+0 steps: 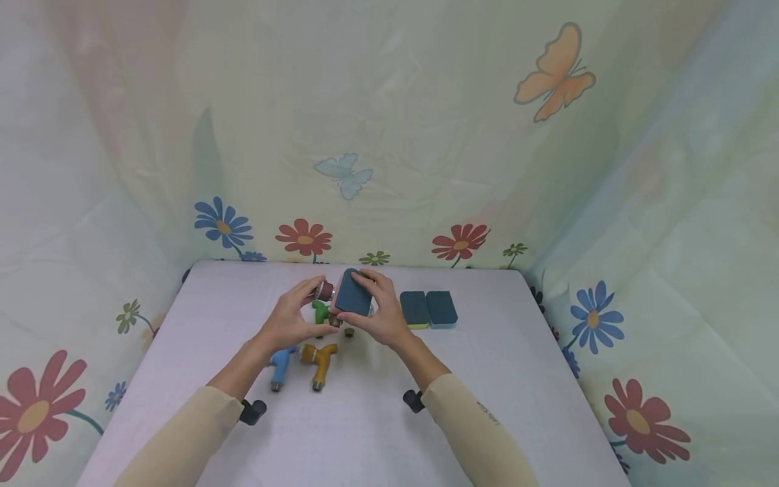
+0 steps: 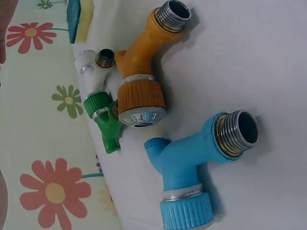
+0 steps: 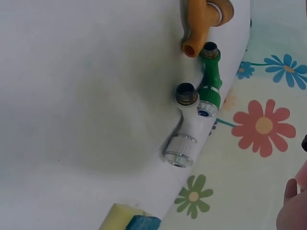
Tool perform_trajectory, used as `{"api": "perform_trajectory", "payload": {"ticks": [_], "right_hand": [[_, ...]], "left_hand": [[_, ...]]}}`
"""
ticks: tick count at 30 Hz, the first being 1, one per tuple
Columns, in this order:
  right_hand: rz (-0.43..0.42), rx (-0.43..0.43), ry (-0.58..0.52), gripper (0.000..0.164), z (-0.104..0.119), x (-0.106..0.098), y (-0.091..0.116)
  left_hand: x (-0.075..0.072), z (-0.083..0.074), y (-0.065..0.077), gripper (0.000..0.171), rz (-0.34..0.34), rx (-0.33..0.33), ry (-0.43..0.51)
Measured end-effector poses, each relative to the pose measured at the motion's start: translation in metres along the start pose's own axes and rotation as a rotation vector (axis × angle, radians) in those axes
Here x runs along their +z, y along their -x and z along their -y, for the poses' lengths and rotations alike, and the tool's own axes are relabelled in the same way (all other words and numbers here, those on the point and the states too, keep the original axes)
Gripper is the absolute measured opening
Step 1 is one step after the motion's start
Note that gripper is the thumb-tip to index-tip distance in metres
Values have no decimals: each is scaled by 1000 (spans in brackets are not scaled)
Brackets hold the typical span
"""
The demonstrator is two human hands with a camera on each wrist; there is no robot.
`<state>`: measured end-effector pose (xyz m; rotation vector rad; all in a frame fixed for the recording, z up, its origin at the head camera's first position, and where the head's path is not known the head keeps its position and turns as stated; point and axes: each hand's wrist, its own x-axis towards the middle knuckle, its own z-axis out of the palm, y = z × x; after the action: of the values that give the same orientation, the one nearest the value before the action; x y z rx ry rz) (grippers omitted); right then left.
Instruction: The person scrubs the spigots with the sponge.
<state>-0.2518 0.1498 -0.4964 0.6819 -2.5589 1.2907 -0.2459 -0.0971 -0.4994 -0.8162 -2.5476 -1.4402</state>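
Note:
Raised over the far part of the table, my left hand (image 1: pixel 286 320) holds a dark red tap (image 1: pixel 325 291) between its thumb and fingers. My right hand (image 1: pixel 385 316) grips a sponge (image 1: pixel 353 295) with a dark scouring face and a pink side, held against or close to the tap. The sponge hides much of the tap, so contact cannot be told. Beneath the hands lie a blue tap (image 2: pixel 184 163), an orange tap (image 2: pixel 144 72), a green tap (image 2: pixel 108 122) and a white tap (image 3: pixel 187 127). Both wrist views catch only slivers of the hands.
Right of the hands, two more dark-topped sponges lie side by side, one with a yellow base (image 1: pixel 414 309), the other with a blue base (image 1: pixel 441 309). A flowered cloth (image 1: pixel 389 135) surrounds the white table (image 1: pixel 353 433) at the back and sides.

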Motion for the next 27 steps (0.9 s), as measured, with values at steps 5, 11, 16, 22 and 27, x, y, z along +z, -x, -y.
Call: {"api": "perform_trajectory", "payload": {"ticks": [5,11,16,22,27], "right_hand": [[32,7,38,85,-1,0,-6],[66,82,27,81,-2,-3,-12],[74,139,28,81,0,-4,-14],[46,178,67,81,1,-3,-14],[11,229,81,80,-1,-4,-15]], "left_hand": [[-1,-2,1,106,28,-42,12],[0,-2,3,106,56,-59,3],[2,-2,5,106,62,-59,2],[4,-1,6,103,60,-56,3],[6,-1,5,103,79,-47,12]]}}
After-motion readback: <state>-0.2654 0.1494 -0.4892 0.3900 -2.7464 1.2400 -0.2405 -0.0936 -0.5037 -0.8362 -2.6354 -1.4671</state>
